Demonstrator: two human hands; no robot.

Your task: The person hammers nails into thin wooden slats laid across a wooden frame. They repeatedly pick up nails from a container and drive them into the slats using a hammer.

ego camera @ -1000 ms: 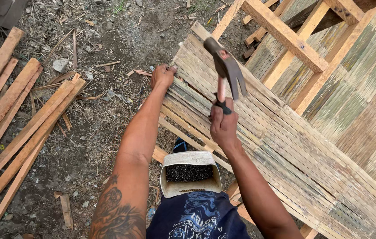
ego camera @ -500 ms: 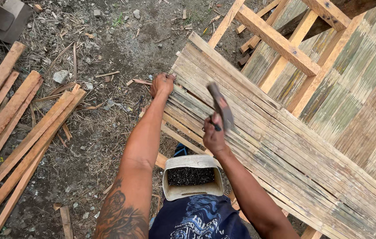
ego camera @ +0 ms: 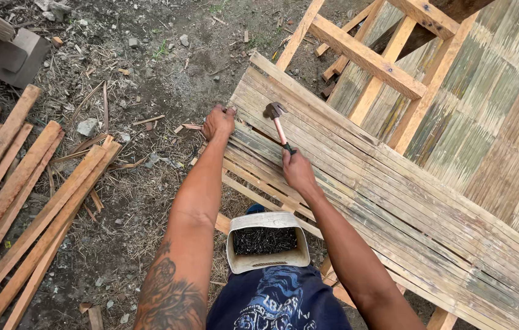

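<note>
My right hand (ego camera: 298, 170) grips the handle of a hammer (ego camera: 276, 122) whose dark head rests down on the bamboo slat panel (ego camera: 394, 201). My left hand (ego camera: 218, 121) presses on the panel's left edge, fingers closed over a slat end, a short way left of the hammer head. No nail can be made out under the head. A cut white plastic container (ego camera: 267, 241) full of dark nails sits at my waist, just below both forearms.
Long reddish wooden strips (ego camera: 21, 195) lie on the dirt at the left. A wooden frame (ego camera: 369, 61) and another woven bamboo panel (ego camera: 492, 122) lie beyond the slat panel. Scraps and stones litter the ground (ego camera: 149, 73).
The hammer has swung down from a raised position to the slat surface. My left hand stayed on the panel's edge.
</note>
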